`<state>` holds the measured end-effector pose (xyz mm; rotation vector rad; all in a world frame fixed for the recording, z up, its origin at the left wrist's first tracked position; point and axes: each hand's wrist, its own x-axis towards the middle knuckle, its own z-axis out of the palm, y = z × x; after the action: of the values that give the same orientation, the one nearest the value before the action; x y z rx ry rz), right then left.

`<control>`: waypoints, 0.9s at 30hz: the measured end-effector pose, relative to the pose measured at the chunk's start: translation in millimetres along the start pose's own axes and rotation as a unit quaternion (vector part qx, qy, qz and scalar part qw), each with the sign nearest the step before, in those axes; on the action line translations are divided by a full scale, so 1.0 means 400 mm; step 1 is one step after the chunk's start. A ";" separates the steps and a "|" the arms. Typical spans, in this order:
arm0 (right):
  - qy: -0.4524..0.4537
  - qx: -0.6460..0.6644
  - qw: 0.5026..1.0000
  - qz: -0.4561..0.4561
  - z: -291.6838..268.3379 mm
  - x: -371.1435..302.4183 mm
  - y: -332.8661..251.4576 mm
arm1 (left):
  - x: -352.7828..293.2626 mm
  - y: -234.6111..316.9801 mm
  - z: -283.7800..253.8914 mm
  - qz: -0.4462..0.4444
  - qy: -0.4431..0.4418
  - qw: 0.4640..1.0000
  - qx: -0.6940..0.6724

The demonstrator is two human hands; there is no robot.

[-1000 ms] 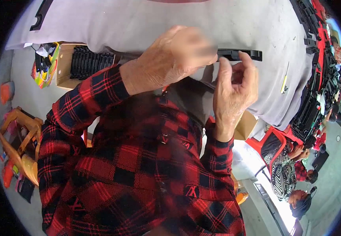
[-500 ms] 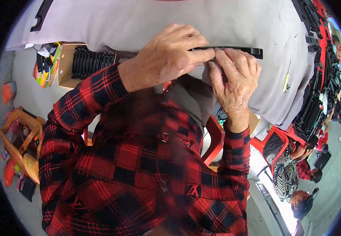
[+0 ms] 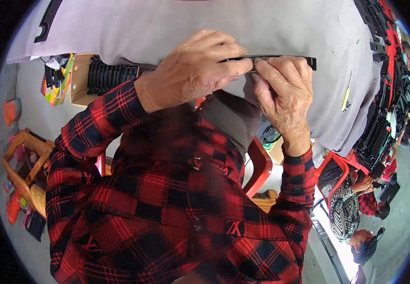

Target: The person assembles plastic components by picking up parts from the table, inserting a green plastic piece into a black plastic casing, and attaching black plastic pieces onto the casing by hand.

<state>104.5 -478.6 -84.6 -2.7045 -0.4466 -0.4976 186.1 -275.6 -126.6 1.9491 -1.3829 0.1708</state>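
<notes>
A long, thin black plastic strip (image 3: pixel 311 63) lies along the near edge of the cloth-covered table, its squarish end showing past my right hand. My left hand (image 3: pixel 200 68) grips the strip's left part, fingers bent over it. Close beside it, my right hand (image 3: pixel 285 90) is closed on the strip with curled fingers, thumb and fingertips pressed near the middle. Most of the strip's middle is hidden under my fingers, so any small part between the fingertips cannot be made out. A thin tool with a yellow handle (image 3: pixel 345 99) lies on the cloth to the right.
The table wears a grey cloth (image 3: pixel 167 23). Another black part (image 3: pixel 49 21) lies at its far left. Below the left edge stands a cardboard box (image 3: pixel 79 78) of stacked black strips (image 3: pixel 112 75). Many black parts (image 3: pixel 373 137) crowd the right side, with people beyond.
My right forearm has swung a little to the right, and its fingers have curled more tightly. The left hand has shifted slightly left. Both stay at the strip.
</notes>
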 end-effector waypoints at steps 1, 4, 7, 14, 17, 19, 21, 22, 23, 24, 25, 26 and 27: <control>0.000 0.000 1.000 0.001 0.000 -0.001 0.002 | 0.000 0.001 0.002 -0.003 -0.004 1.000 -0.003; -0.003 0.008 1.000 -0.002 0.000 -0.001 0.006 | 0.003 0.001 0.000 -0.003 -0.008 1.000 -0.006; -0.005 0.011 1.000 -0.004 0.004 -0.002 0.007 | 0.000 -0.001 0.001 0.003 -0.006 1.000 -0.005; -0.032 0.019 0.999 -0.018 -0.004 0.004 0.020 | 0.010 -0.002 -0.008 0.017 -0.013 1.000 0.003; -0.037 0.037 0.998 -0.021 -0.001 0.004 0.026 | 0.005 -0.001 -0.009 0.022 -0.018 1.000 0.006; -0.031 0.048 0.998 -0.022 -0.002 0.006 0.026 | 0.016 -0.006 -0.016 0.019 -0.038 0.999 0.002; -0.055 0.028 0.998 -0.024 -0.010 0.010 0.021 | 0.021 -0.005 -0.022 0.020 -0.056 0.998 0.001; -0.050 0.024 0.998 -0.027 -0.011 0.010 0.017 | 0.015 -0.003 -0.016 0.023 -0.036 0.999 0.001; -0.044 0.014 0.999 -0.024 -0.010 0.008 0.011 | 0.011 -0.001 -0.012 0.026 -0.016 1.000 0.000; -0.038 0.005 0.999 -0.020 -0.010 0.005 0.007 | 0.010 -0.002 -0.009 0.032 -0.014 0.999 0.005; -0.032 -0.001 0.999 -0.022 -0.009 0.000 0.007 | 0.012 -0.004 -0.007 0.029 -0.008 1.000 0.002; -0.025 -0.008 0.999 -0.027 -0.007 -0.004 0.009 | 0.013 -0.005 -0.004 0.027 -0.003 1.000 0.000; -0.018 -0.016 0.999 -0.032 -0.006 -0.007 0.010 | 0.012 -0.005 0.001 0.034 -0.001 0.999 0.003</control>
<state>102.7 -483.9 -84.8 -2.7402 -0.5404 -0.4787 189.8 -279.0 -125.5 1.9082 -1.4527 0.2043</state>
